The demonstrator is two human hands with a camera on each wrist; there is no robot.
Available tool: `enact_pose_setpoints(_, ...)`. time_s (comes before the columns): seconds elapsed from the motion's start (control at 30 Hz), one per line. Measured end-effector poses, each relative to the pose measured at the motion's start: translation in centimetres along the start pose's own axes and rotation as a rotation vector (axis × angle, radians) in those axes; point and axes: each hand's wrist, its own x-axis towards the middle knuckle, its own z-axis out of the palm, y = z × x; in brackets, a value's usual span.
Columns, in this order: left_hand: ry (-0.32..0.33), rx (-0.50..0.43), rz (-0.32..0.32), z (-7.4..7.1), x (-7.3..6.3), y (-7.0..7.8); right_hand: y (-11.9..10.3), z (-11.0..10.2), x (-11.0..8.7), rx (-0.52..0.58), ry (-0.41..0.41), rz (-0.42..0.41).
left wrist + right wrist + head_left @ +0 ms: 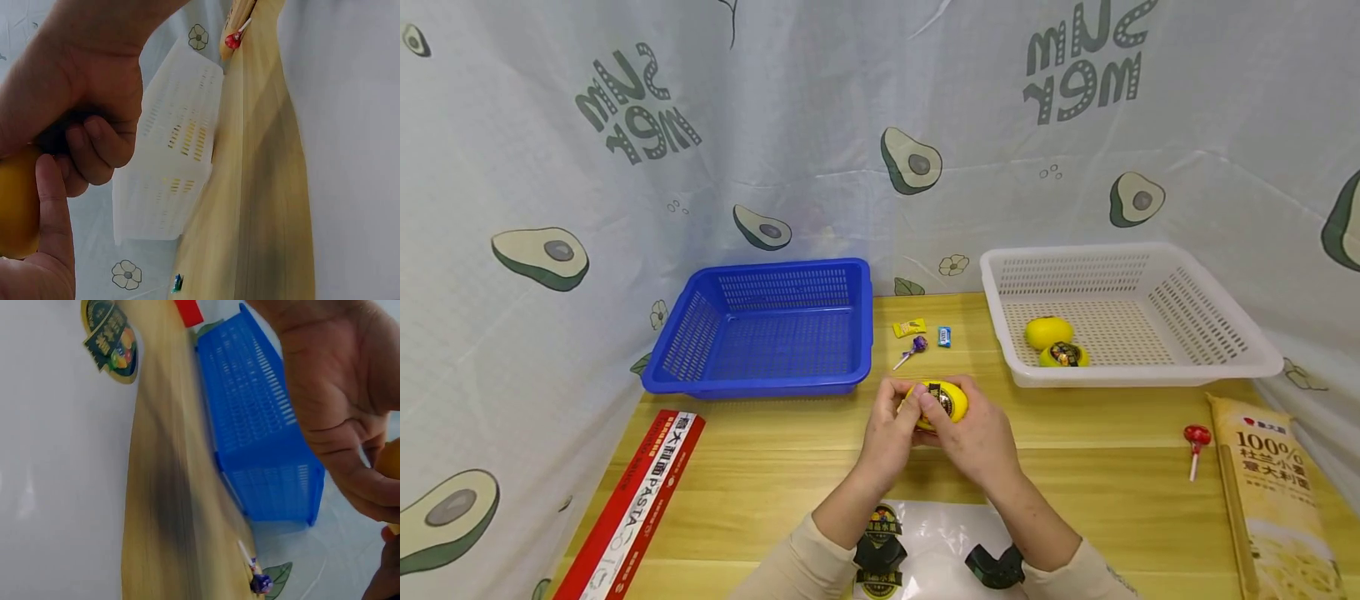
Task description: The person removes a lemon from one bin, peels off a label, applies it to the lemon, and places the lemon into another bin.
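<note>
Both hands hold a yellow lemon [957, 403] above the middle of the table. A black and gold fruit sticker [937, 403] lies on its upper face, and both thumbs press there. My left hand [886, 433] grips the lemon from the left; my right hand [983, 437] curls round its right side. Only part of the lemon [17, 206] shows at the left edge of the left wrist view. Below the hands is a white sticker sheet [936, 554] bearing several round fruit stickers [880, 521] and black pieces.
A blue basket [756, 387] stands back left. The white basket [1138, 377] at back right holds two lemons [1049, 332], one stickered. Between them lie a purple lollipop [919, 343] and two wrapped candies [909, 327]. A pasta box [640, 500], red lollipop [1197, 435] and pasta bag [1273, 492] flank the hands.
</note>
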Motion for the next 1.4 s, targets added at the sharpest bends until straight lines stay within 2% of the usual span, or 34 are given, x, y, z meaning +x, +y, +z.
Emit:
enact_pose_setpoints(0.13,-0.006,-0.004,-0.005,0.2,-0.1,0.1,0.0,0.0,-0.1,0.002,0.066,-0.020)
enact_pose_setpoints(0.33,-0.031,-0.029,-0.006,0.1,-0.1,0.0,0.5,0.2,-0.1,0.009,0.120,-0.127)
enact_pose_setpoints(0.53,-0.047,-0.055,0.009,0.1,-0.2,0.0,0.8,0.3,-0.2,-0.004,0.150,-0.224)
enact_pose_setpoints(0.77,-0.054,-0.073,0.016,0.2,-0.2,-0.1,1.1,0.4,-0.1,-0.029,0.196,-0.291)
enact_pose_setpoints(1.03,-0.064,-0.066,0.031,0.1,-0.2,-0.2,1.1,0.4,-0.2,0.007,0.221,-0.288)
enact_pose_setpoints(1.27,-0.053,-0.049,0.053,0.0,-0.2,-0.2,1.1,0.4,0.1,0.071,0.211,-0.248)
enact_pose_setpoints(1.4,-0.030,0.057,0.079,-0.4,0.0,-0.2,1.1,-0.1,0.3,0.140,0.147,-0.169)
